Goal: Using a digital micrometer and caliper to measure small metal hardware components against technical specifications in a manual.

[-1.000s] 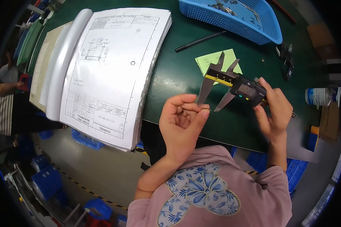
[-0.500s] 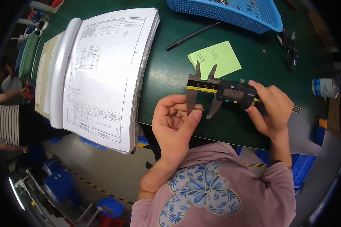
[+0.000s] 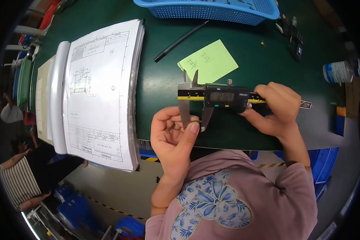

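Note:
My right hand (image 3: 276, 112) is closed round the beam of a digital caliper (image 3: 227, 97), its thumb by the slider's lower edge. The caliper lies level above the bench, its long jaws pointing towards me. Between those jaws is a small, thin metal part (image 3: 197, 121), pinched by the thumb and fingers of my left hand (image 3: 171, 140). Most of the part is hidden by the fingertips. Its right end sits close to the sliding jaw; I cannot tell whether they touch. The fixed jaw passes down beside my left fingers.
An open binder of drawings (image 3: 102, 108) lies on the green bench at left. Beyond the caliper are a green note (image 3: 216, 60), a black pen (image 3: 180, 42) and a blue basket (image 3: 212, 15). Black clamp-like tools (image 3: 294, 40) and a white container (image 3: 338, 73) stand at right.
The caliper's sliding jaw has moved closer to the fixed jaw, narrowing the gap round the small part. The whole view has shifted, with the bench items appearing further left.

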The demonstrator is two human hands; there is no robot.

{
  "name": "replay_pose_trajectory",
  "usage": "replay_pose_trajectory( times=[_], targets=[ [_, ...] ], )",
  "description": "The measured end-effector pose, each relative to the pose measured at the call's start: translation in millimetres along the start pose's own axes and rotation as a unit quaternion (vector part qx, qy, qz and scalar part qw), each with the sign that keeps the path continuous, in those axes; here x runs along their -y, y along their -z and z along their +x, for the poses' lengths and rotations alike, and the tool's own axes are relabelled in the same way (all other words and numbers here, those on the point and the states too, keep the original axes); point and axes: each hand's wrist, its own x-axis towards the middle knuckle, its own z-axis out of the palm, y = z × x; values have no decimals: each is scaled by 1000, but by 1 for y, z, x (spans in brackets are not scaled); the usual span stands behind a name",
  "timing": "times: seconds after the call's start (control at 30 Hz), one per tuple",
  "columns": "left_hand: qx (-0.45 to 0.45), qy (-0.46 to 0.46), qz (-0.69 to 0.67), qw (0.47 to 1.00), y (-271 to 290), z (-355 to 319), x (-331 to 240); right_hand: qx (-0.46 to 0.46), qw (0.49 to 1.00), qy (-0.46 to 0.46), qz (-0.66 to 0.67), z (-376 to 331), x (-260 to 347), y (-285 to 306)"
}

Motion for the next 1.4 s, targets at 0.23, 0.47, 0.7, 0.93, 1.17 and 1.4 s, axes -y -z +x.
replay_pose_trajectory(
  times=[0.23, 0.47, 0.7, 0.93, 1.17, 1.4],
  targets=[
    [12, 20, 9, 1000, -2, -1, -4, 0, 1000, -13, -1, -4, -1, -2],
    [-12, 15, 15, 1000, -4, -2, -3, -7, 1000, -11, 2, -5, -1, -2],
    [-21, 14, 19, 1000, -1, -3, -3, 13, 1000, -15, 25, -5, 2, -1],
    [-2, 15, 15, 1000, 2, -4, -3, 13, 1000, -8, 11, -5, 2, 1],
    [23, 20, 32, 999, 2, -3, -3, 4, 1000, -20, -3, -8, 1, 2],
    [26, 31, 37, 999, -4, 0, -5, 10, 1000, -28, -5, -7, -1, 5]
  ],
)
